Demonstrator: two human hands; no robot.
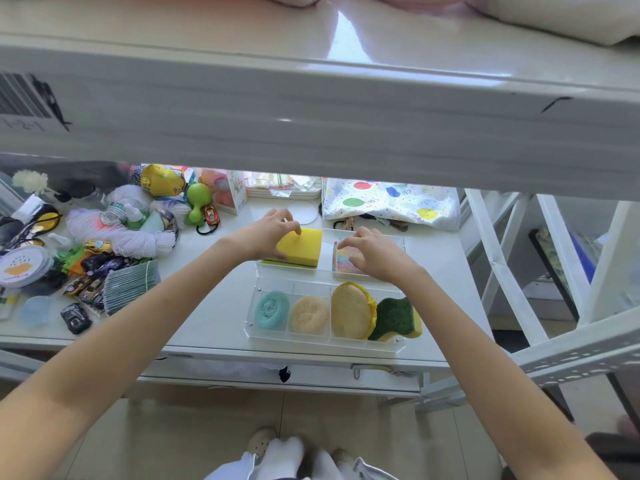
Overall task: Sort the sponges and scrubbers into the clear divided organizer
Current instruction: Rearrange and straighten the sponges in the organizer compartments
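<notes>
A clear divided organizer (pixel 254 336) lies on the white shelf. It holds a teal mesh scrubber (pixel 272 310), a beige mesh scrubber (pixel 309 315), a round yellow pad (pixel 349 310) and a green-and-yellow sponge (pixel 396 318). Behind it stands a second clear tray (pixel 294 270). My left hand (pixel 270 233) grips a thick yellow sponge (pixel 303 247) at the left end of that tray. My right hand (pixel 372 252) presses on a pastel multicoloured scrub cloth (pixel 344 256) in its right part; whether the fingers grip it is unclear.
Left of the trays lies a heap of white yarn (pixel 128 233), toy cars (pixel 93 271), a round tin (pixel 24 266) and a green rattle (pixel 197 202). A dotted cloth bag (pixel 391 202) sits behind. A wide shelf edge (pixel 311 133) overhangs above. White rack bars (pixel 502 271) stand at the right.
</notes>
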